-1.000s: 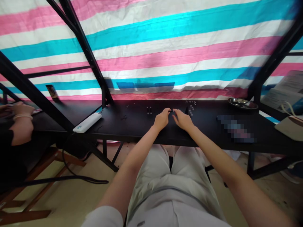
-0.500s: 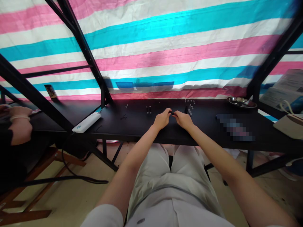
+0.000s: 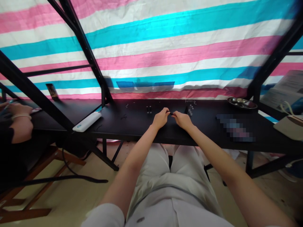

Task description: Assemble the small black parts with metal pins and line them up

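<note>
A small dark piece point(image 3: 170, 113) spans the gap between my two hands over the black table; its exact kind is too small to make out. My left hand point(image 3: 161, 118) is closed, its fingertips pinching the left end. On the other end my right hand point(image 3: 181, 119) is pinched shut. Just beyond the right hand stand several small grey-and-black cylinders point(image 3: 190, 110). Two dark cylinders with light ends point(image 3: 149, 109) stand side by side to the left of my left hand. Thin dark scraps point(image 3: 123, 117) lie farther left.
A white oblong device point(image 3: 87, 122) lies at the table's left beside a black metal frame point(image 3: 88, 50). At right are a shiny metal dish point(image 3: 241, 103) and a blurred flat item point(image 3: 235, 127). A striped sheet hangs behind. Another person's hand point(image 3: 20, 110) shows at far left.
My left hand has shifted very slightly left, and a little more of the dark piece shows between my fingers. The other person's hand at far left has moved slightly.
</note>
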A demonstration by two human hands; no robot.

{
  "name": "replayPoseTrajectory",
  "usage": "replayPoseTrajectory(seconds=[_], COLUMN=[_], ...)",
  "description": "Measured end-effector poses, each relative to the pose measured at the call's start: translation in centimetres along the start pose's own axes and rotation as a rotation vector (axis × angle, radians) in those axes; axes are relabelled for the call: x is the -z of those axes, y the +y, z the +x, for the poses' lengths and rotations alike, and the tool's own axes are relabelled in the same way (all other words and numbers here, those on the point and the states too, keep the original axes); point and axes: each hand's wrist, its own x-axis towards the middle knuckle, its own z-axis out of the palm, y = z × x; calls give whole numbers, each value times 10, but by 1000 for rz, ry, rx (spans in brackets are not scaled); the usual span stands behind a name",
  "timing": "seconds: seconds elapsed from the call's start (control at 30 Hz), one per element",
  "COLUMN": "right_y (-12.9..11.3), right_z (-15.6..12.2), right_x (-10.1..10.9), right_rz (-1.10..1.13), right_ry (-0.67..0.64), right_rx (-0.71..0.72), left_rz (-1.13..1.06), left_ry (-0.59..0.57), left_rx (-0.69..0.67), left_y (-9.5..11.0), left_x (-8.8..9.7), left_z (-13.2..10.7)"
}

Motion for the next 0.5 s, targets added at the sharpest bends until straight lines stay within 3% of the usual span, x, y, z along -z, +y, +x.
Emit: replayPoseTrajectory(seconds=[0.5], right_y=[-6], right_z=[0], right_x=[5], right_rz=[46], right_ry=[1], right_rx=[33], left_rz=[144], left_ry=[187], left_rx=[-21], left_y=[1], left_x=[-2], left_z=[2])
